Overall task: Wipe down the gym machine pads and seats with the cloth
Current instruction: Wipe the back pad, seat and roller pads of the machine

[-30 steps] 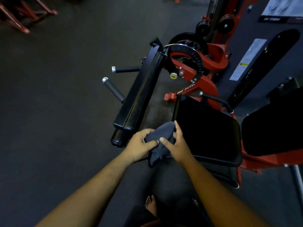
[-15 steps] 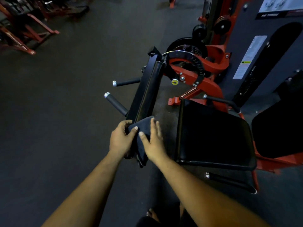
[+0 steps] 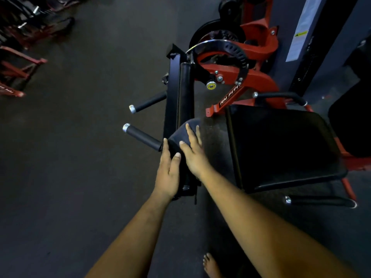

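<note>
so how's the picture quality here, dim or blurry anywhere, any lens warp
Head view: dim overall, so the black seat is nearly featureless and the dark cloth blends into the long pad; both hands, left and right, look slightly soft; wide-angle warp bends the forearms and the edges.
</note>
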Tool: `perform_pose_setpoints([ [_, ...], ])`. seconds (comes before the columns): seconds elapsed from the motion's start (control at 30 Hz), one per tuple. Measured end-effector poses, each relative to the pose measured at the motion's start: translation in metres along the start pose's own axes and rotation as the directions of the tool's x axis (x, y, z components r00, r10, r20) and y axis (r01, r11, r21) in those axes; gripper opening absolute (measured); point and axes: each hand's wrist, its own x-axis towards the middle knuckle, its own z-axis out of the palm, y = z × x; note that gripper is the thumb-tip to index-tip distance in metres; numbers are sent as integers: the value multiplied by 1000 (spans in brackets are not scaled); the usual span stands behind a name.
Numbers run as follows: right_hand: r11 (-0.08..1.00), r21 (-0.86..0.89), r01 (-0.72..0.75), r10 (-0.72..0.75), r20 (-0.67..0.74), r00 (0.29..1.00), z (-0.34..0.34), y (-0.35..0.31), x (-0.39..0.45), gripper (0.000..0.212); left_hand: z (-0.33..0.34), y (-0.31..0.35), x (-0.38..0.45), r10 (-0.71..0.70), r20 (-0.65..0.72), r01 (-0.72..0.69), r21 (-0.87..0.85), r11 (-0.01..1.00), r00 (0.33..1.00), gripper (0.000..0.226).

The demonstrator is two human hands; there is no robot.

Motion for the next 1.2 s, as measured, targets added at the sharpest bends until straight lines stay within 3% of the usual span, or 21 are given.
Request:
perform_pose_setpoints([
  [0.1,957,290,-10,14,-13,1000,13,42,-67,61,6,-3,4,-66,-13,63,-156,986,998,74],
  [0.2,859,481,-177,185,30,982,28,75,-98,68,13,-13,3,-92,-13,90,-103,991,996,76],
  [0.37,912,357,-201,213,7,977,1,35,-19,68,16,-18,7,-76,-14,76,-3,997,997,73],
  [0.47,961,243,-135,132,30,991,3,32,-43,72,14,-21,5,-55,2,55,5,998,998,71],
  [0.57,999,-20,-27,29,88,996,6,13,-83,68,14,-15,5,-56,1,56,-44,997,998,65],
  [0.67,955,-288,70,-55,62,997,3,-5,-39,69,16,-9,6,-42,-31,37,-151,988,999,72],
  [0.73,892,-440,104,-89,54,995,1,-17,22,69,16,-13,7,-12,-32,8,-137,991,999,78],
  [0.8,854,-513,85,-54,74,996,-6,-27,72,66,16,-15,7,-67,-12,66,-78,995,998,84],
  [0.9,848,-507,154,-103,127,987,-8,-28,74,64,14,-7,5,-72,-29,71,-32,997,997,75],
  [0.97,899,-393,191,-146,141,979,-13,-16,34,63,18,-2,7,1,-43,-1,-11,1000,999,73],
  [1.1,958,-252,134,-82,209,974,-16,-8,-27,59,16,-12,9,-48,-52,47,-9,999,997,84],
  [1.2,876,-446,185,-95,216,972,-20,-20,29,61,16,-9,8,-80,19,79,78,994,997,95],
])
